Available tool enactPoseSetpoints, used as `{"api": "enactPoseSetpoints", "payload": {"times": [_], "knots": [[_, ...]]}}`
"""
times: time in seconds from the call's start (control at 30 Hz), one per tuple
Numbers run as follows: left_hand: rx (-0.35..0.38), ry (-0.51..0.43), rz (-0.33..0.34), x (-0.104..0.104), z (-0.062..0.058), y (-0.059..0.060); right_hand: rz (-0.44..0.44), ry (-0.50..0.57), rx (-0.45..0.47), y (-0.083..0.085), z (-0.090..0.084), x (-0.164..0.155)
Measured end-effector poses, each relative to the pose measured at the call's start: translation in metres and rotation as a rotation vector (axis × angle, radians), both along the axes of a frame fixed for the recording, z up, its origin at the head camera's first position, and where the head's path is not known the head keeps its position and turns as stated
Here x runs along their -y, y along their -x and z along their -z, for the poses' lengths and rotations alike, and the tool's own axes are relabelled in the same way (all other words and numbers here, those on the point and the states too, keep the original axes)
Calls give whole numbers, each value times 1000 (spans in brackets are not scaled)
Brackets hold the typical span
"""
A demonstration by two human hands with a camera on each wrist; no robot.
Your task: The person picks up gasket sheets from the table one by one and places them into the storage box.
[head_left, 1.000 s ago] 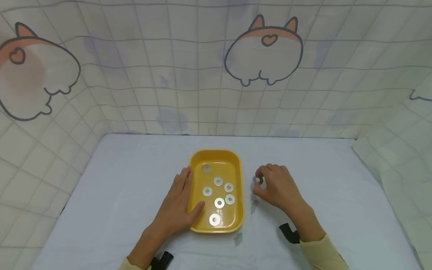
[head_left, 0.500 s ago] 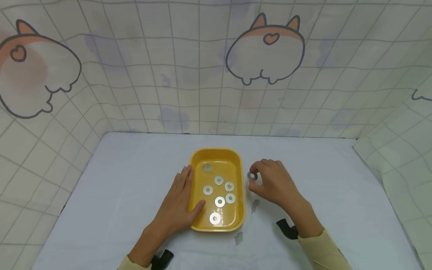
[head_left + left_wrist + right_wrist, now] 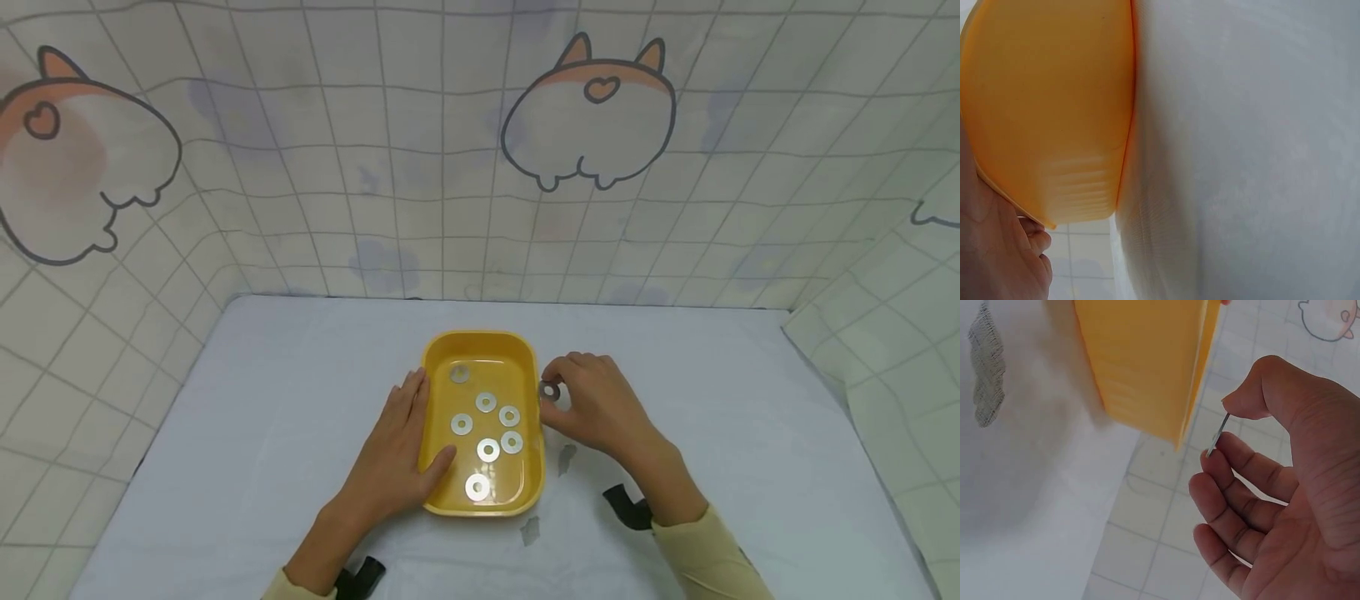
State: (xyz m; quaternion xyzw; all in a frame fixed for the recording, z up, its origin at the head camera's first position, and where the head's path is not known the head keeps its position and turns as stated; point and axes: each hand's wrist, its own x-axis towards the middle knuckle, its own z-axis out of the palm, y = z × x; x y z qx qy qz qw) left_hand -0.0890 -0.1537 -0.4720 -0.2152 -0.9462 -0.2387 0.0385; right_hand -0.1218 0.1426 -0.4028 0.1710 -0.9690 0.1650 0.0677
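Note:
My right hand (image 3: 600, 408) pinches a flat metal washer (image 3: 556, 395) between thumb and index finger, just off the right rim of a yellow tray (image 3: 517, 487). In the right wrist view the washer (image 3: 1218, 434) shows edge-on, with the other fingers curled loosely and touching nothing else. My left hand (image 3: 397, 454) lies along the tray's left side, fingers straight against it and the thumb reaching over the rim. The left wrist view shows the tray's outer wall (image 3: 1054, 112) close up, beside part of that hand (image 3: 1004, 250). Several washers (image 3: 481, 451) lie scattered on the tray's floor.
A white cloth (image 3: 262, 400) covers the table. Two small grey patches, one of them a lower patch (image 3: 530, 531), mark it right of and below the tray. A black strap piece (image 3: 628, 508) sits at the right wrist. Printed fabric walls (image 3: 412, 167) enclose the table.
My right hand has moved left with the pinched washer, from beside the tray to right at its rim. The left hand and the tray stay in place.

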Motion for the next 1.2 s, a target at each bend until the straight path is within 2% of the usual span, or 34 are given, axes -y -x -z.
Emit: {"api": "enactPoseSetpoints", "payload": {"times": [0.33, 0.87, 1.2], "knots": [[-8, 6, 5, -1, -1, 2, -72, 37, -45, 7, -5, 7], [-11, 16, 4, -1, 1, 1, -164, 69, -8, 22, -5, 27], [-38, 21, 9, -1, 2, 1, -182, 72, 36, 28, -10, 44]]}}
